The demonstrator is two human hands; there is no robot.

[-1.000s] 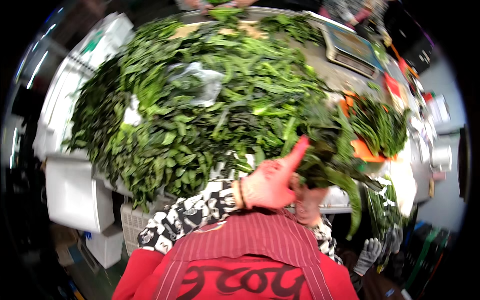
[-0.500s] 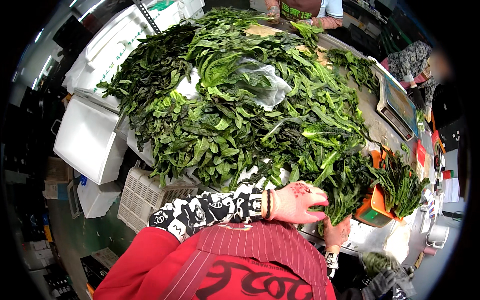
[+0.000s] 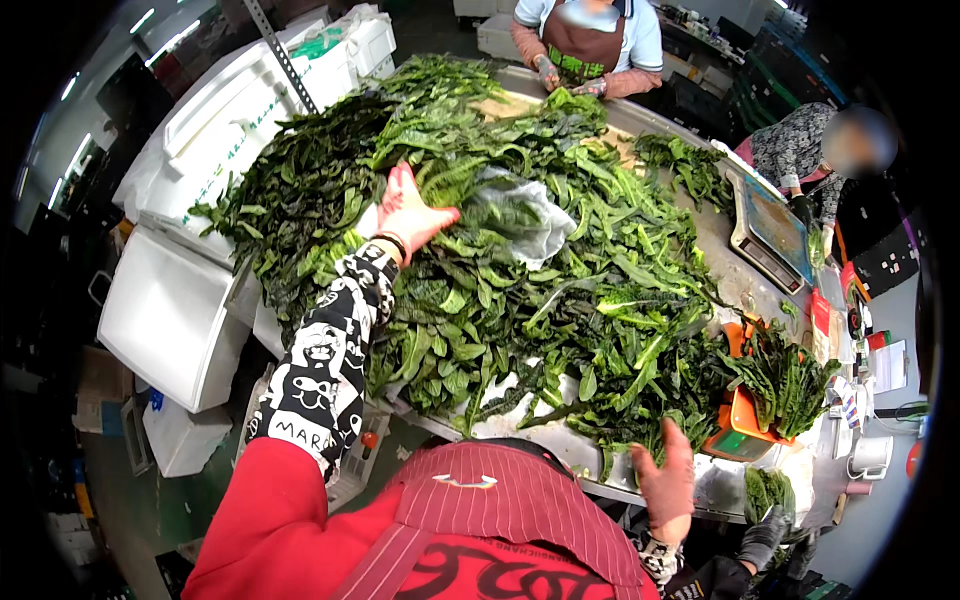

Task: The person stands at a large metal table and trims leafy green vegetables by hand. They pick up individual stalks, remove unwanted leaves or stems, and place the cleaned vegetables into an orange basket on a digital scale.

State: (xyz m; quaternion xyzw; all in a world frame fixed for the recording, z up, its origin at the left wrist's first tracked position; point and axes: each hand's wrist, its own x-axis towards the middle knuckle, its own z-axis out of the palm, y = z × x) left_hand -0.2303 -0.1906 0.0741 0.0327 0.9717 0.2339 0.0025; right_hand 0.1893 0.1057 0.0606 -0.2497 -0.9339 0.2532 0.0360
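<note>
Left fingers (image 3: 404, 188) moved forward, seemingly touching leafy greens (image 3: 485, 275).

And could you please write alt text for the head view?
A pink-gloved left hand reaches over a heap of leafy greens on a table. The open right hand is near an orange container; another person is opposite.

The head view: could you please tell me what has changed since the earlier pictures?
The left hand has moved away from the right hand, leftward and farther out over the heap of leaves. The right hand, at the leaves before, is now open with none in it. The plastic bag still lies on the heap, the scale to its right.
</note>
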